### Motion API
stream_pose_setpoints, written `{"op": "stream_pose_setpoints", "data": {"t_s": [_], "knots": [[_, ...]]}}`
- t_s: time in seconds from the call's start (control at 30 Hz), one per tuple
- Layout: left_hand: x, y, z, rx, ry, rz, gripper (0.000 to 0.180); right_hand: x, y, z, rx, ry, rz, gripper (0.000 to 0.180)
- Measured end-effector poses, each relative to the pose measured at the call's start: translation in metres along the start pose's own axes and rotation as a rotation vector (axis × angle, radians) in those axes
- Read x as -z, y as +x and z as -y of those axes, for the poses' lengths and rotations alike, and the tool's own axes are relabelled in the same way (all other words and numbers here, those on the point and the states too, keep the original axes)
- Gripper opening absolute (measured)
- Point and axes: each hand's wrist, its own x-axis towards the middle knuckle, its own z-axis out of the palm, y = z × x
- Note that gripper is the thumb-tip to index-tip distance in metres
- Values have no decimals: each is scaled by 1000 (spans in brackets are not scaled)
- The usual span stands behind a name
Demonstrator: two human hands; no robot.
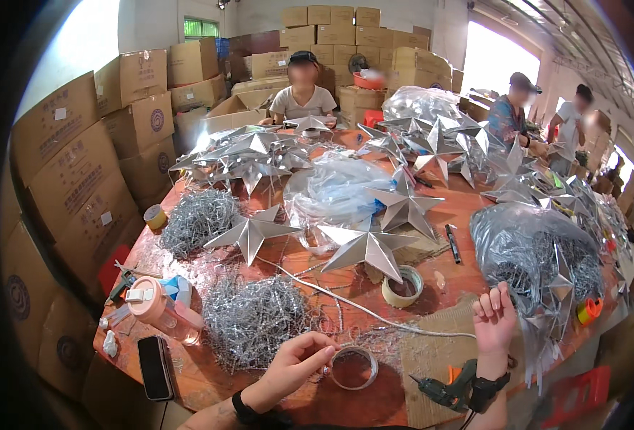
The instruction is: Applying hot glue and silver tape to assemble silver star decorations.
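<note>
At the near edge of the table, my left hand (299, 364) is closed in a pinch, thumb against forefinger; what it may hold is too fine to make out. Beside its fingertips lies a roll of tape (373, 373). My right hand (495, 321) is raised farther right, fingers curled in; anything inside them is hidden. Below it, a green glue gun (452, 390) with an orange trigger rests on a cardboard sheet (421, 358). A tangled heap of silver tinsel (252, 322) lies just beyond my left hand. Silver folded stars (367, 251) stand past the tinsel.
A pink-lidded bottle (163, 315) and a phone (155, 368) lie left. A white cord (353, 304) crosses mid-table near another tape roll (403, 288) and a black pen (452, 244). Bagged tinsel (539, 244) sits right. A person (304, 100) sits opposite; cartons (73, 179) line the left.
</note>
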Motion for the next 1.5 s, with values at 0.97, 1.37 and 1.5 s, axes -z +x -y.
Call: {"op": "stream_pose_setpoints", "data": {"t_s": [0.97, 1.37, 1.5], "knots": [[-1, -2, -4, 22, 54, 16, 20, -4, -3, -1, 21, -71, -25, 10], [0, -1, 1, 42, 56, 12, 22, -6, -2, -3, -28, -70, -18, 8], [-1, 0, 1, 20, 62, 14, 22, -5, -2, -3, -32, -60, -19, 8]]}}
